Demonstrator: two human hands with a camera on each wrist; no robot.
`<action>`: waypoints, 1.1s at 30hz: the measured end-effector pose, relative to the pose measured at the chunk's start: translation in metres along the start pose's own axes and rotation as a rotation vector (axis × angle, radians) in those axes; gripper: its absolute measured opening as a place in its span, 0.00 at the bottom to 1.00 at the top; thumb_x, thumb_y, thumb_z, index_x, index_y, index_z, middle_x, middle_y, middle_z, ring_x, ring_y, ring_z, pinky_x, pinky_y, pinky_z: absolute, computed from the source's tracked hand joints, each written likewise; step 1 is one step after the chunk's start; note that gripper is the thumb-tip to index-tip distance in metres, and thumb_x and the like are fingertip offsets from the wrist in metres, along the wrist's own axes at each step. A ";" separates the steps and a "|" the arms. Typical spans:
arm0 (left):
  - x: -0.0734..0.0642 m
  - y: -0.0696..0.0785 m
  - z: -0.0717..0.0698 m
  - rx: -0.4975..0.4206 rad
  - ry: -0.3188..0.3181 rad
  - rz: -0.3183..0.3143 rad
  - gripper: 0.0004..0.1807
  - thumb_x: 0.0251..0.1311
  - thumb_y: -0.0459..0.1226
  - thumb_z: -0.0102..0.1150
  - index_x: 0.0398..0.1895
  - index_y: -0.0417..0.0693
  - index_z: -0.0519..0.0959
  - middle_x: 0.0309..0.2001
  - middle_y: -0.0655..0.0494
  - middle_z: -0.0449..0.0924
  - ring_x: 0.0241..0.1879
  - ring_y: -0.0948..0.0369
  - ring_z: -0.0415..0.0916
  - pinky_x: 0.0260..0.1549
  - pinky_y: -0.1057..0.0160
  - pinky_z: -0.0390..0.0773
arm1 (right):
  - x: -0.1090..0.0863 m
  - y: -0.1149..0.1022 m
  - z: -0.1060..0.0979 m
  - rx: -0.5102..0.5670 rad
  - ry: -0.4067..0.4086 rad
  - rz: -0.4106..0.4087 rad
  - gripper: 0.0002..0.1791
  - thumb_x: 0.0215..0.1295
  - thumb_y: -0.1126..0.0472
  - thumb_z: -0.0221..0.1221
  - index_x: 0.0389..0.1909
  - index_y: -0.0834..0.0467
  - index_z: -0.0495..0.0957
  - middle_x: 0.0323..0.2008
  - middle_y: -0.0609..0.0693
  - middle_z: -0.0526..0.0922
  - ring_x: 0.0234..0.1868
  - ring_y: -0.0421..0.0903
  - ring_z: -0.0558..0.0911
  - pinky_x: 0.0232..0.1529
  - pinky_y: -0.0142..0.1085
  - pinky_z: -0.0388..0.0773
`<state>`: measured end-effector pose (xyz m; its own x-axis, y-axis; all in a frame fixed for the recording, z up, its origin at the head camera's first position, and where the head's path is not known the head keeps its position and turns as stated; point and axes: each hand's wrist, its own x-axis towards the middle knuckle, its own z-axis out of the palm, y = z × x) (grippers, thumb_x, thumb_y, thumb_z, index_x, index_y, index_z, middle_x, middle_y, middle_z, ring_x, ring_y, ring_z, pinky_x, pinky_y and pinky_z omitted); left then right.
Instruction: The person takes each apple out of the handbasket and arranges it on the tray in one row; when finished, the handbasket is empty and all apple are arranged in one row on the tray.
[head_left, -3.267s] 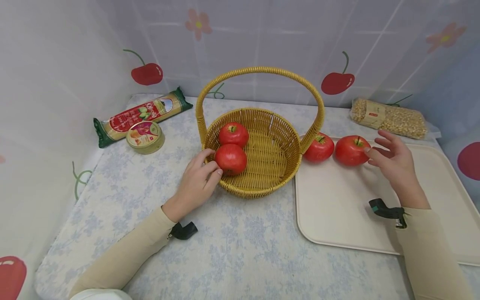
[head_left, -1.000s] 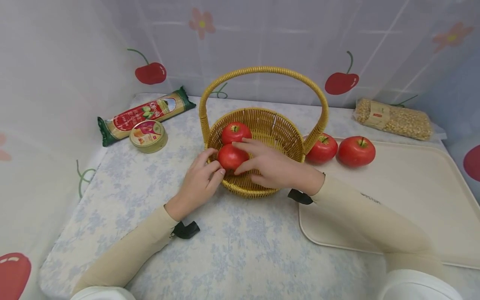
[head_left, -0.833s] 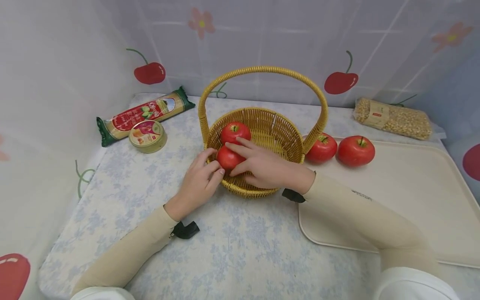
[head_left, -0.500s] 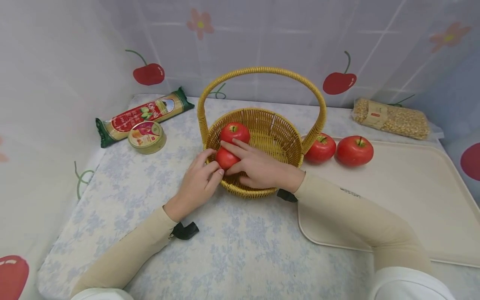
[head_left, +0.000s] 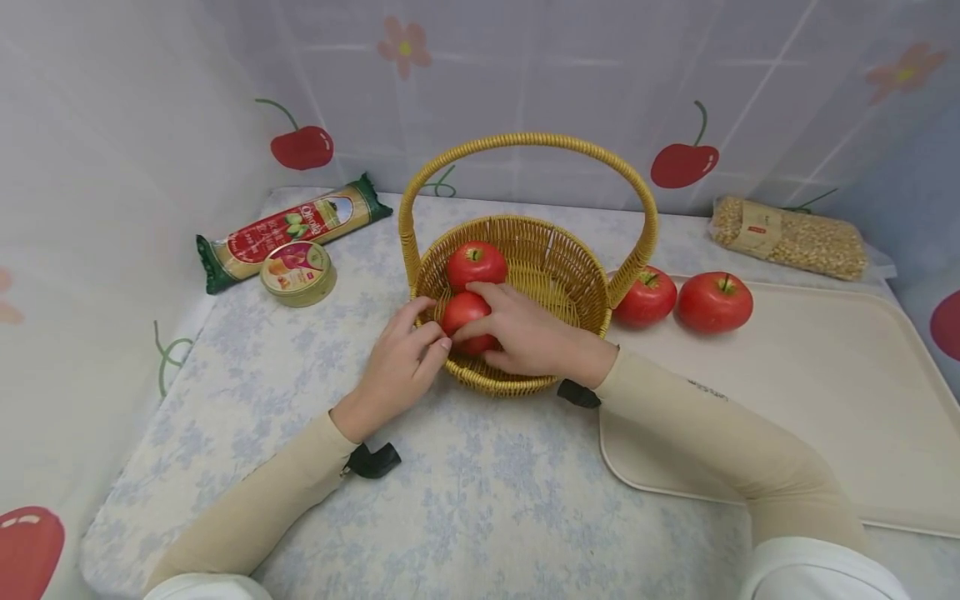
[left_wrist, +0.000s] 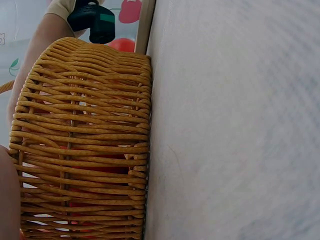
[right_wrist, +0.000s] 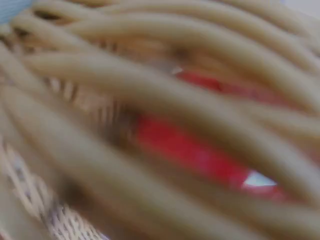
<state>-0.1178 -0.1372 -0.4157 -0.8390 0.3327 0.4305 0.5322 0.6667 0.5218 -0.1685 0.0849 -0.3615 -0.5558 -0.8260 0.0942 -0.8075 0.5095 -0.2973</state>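
In the head view a yellow wicker basket (head_left: pixel 498 387) with a tall arched handle stands mid-table. Two red apples lie in its left half, the rear apple (head_left: pixel 477 262) stem up and the front apple (head_left: pixel 463 311) right before it. My right hand (head_left: pixel 528 333) reaches over the basket's near rim and grips the front apple between thumb and fingers. On the left side of the rim, my left hand (head_left: pixel 397 362) holds the basket with curled fingers. Wicker strands (right_wrist: pixel 150 90) fill the right wrist view, with red showing through them.
On a beige tray (head_left: pixel 675 442) at the right lie two more apples, one (head_left: pixel 645 297) partly behind the handle and one (head_left: pixel 714 302) beside it. A bag of corn kernels (head_left: pixel 787 239) lies behind. Back left are a pasta packet (head_left: pixel 292 227) and a round tin (head_left: pixel 297 273).
My right hand has come from the apples on the tray into the basket and taken hold of the front apple. That apple has shifted slightly right. My left hand stays at the rim.
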 end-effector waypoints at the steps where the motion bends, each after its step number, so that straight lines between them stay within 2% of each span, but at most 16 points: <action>1: 0.000 0.000 0.000 0.000 0.001 0.001 0.13 0.70 0.39 0.49 0.30 0.46 0.79 0.64 0.36 0.73 0.64 0.42 0.72 0.64 0.40 0.71 | -0.001 0.000 -0.003 0.008 -0.013 0.016 0.19 0.60 0.61 0.70 0.53 0.46 0.86 0.67 0.67 0.71 0.67 0.63 0.73 0.66 0.56 0.73; 8: 0.001 0.000 0.000 0.006 0.008 0.010 0.13 0.70 0.38 0.48 0.30 0.45 0.79 0.63 0.35 0.73 0.63 0.42 0.72 0.63 0.41 0.72 | -0.008 -0.002 -0.020 0.045 -0.105 0.123 0.20 0.65 0.54 0.67 0.59 0.45 0.82 0.58 0.62 0.79 0.55 0.56 0.80 0.52 0.50 0.81; 13: 0.001 0.000 0.000 0.008 0.010 0.009 0.12 0.70 0.38 0.49 0.31 0.44 0.80 0.63 0.35 0.73 0.63 0.42 0.72 0.63 0.41 0.72 | -0.011 -0.001 -0.026 0.101 -0.158 0.166 0.22 0.67 0.51 0.65 0.62 0.43 0.80 0.56 0.55 0.82 0.54 0.53 0.80 0.51 0.48 0.80; 17: 0.000 0.000 0.000 0.003 0.007 0.005 0.13 0.70 0.38 0.48 0.30 0.44 0.79 0.63 0.35 0.73 0.63 0.42 0.72 0.63 0.41 0.72 | -0.012 0.001 -0.026 0.148 -0.188 0.158 0.22 0.69 0.49 0.63 0.63 0.43 0.79 0.53 0.49 0.86 0.51 0.49 0.81 0.50 0.45 0.80; 22: 0.000 0.000 0.000 0.000 0.007 0.003 0.12 0.70 0.38 0.48 0.30 0.45 0.79 0.63 0.35 0.73 0.63 0.42 0.72 0.63 0.41 0.72 | -0.011 0.001 -0.022 0.188 -0.178 0.156 0.21 0.71 0.49 0.61 0.63 0.45 0.79 0.50 0.48 0.87 0.48 0.47 0.83 0.49 0.43 0.80; 29: 0.000 0.000 0.000 0.009 0.015 0.017 0.11 0.69 0.38 0.51 0.30 0.44 0.79 0.63 0.34 0.73 0.62 0.41 0.73 0.61 0.40 0.73 | -0.008 0.001 -0.008 0.307 -0.103 0.155 0.21 0.71 0.52 0.61 0.62 0.52 0.79 0.59 0.57 0.81 0.60 0.55 0.78 0.58 0.49 0.78; 33: 0.000 0.000 -0.001 0.007 0.007 0.012 0.12 0.69 0.38 0.50 0.30 0.44 0.80 0.64 0.35 0.73 0.63 0.41 0.73 0.61 0.40 0.73 | -0.008 0.001 -0.003 0.343 -0.084 0.190 0.20 0.70 0.52 0.61 0.61 0.51 0.79 0.62 0.59 0.77 0.61 0.56 0.77 0.58 0.51 0.78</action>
<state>-0.1176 -0.1372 -0.4149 -0.8318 0.3358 0.4420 0.5412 0.6676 0.5114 -0.1651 0.0926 -0.3597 -0.6597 -0.7485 -0.0670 -0.5709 0.5571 -0.6031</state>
